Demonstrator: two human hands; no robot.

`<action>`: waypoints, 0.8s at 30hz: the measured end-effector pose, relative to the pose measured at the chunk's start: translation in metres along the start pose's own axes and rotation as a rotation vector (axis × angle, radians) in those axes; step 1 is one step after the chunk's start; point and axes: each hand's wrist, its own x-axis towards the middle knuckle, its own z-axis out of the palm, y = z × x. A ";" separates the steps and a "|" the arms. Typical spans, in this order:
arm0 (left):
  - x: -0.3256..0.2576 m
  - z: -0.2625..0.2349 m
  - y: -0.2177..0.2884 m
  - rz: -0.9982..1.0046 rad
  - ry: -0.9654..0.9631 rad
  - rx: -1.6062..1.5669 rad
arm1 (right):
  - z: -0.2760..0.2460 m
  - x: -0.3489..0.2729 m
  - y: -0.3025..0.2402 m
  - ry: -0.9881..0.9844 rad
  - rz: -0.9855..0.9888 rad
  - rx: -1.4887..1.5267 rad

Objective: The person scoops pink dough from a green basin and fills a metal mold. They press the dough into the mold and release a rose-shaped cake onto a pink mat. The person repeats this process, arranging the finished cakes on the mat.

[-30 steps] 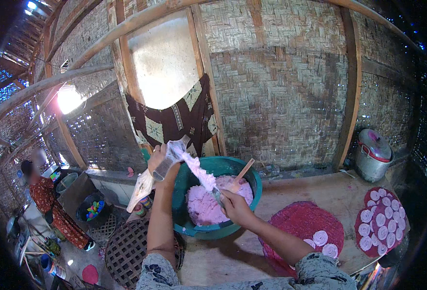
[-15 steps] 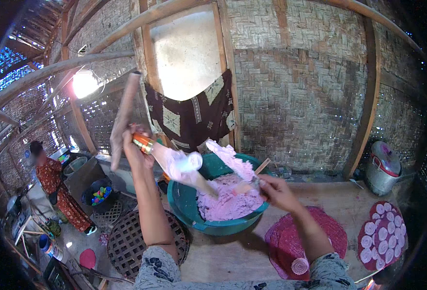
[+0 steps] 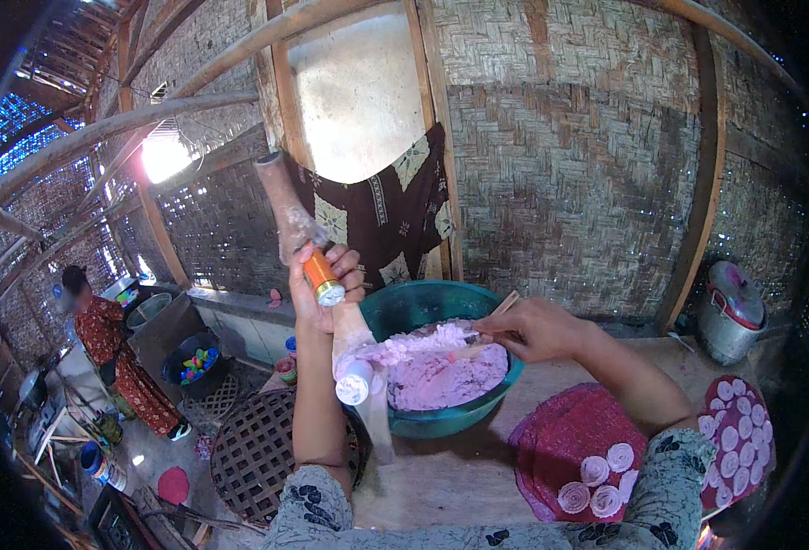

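My left hand [image 3: 306, 301] grips a wooden press-like tool [image 3: 283, 203] with an orange-and-gold cylinder [image 3: 318, 268] in the grasp. A white-ended tube [image 3: 353, 383] at the tool's lower part is smeared with pink dough. Beside it stands a green basin [image 3: 455, 423] holding more pink dough [image 3: 455, 378]. Over the basin, my right hand [image 3: 540, 330] is closed around a spatula-like tool, its blade [image 3: 418, 345] thickly coated in dough and close to the tube. Its handle is mostly hidden by my fingers. A wooden stick [image 3: 509, 302] sticks up behind that hand.
Dark pink round sheets [image 3: 551, 431] carry several coiled dough spirals, as does another sheet [image 3: 734, 440] farther right. A lidded metal pot [image 3: 732, 321] stands at right. At left are a woven basket [image 3: 253, 458] and a person [image 3: 116, 357] in a patterned red-brown dress.
My left hand has moved right and lower, tilting the press so the tube hangs by the basin's left side. The coated blade has dropped from raised to nearly level over the basin.
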 end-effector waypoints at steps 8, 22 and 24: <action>-0.015 -0.019 0.032 0.766 0.297 0.159 | 0.042 -0.040 0.000 0.085 0.203 0.410; 0.015 -0.023 -0.028 1.529 0.790 0.626 | 0.159 0.017 -0.036 0.380 0.532 1.101; 0.017 -0.038 -0.042 1.539 0.749 0.866 | 0.161 0.019 -0.043 0.362 0.555 1.112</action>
